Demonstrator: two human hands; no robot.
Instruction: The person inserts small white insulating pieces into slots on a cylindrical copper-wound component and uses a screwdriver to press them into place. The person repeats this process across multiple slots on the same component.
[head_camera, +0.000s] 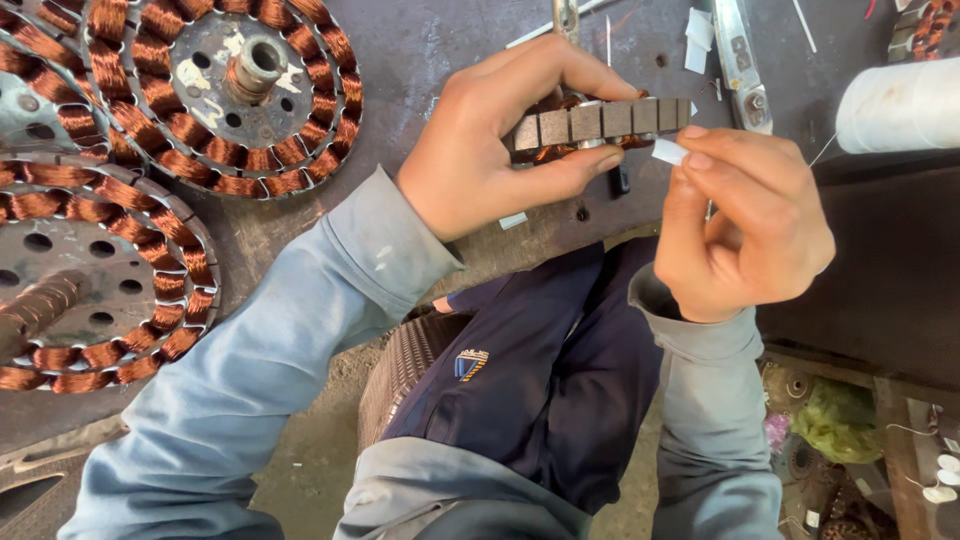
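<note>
- Workbench (440, 40): two copper-wound stators (225, 95) lie left, windings complete.
- Left hand (490, 140) grips a stator core (600, 120) on edge, seemingly partly wound.
- Right hand (750, 220) pinches a white insulation slip (668, 151) at the core's rim, not yet inserted.

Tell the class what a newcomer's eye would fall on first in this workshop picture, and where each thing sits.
First come the two round motor cores wound with bright copper wire, one at the top left and one at the left edge of the dark workbench. In the middle, the left hand grips a slotted metal ring, while the right hand pinches a small white paper strip against its edge.
</note>
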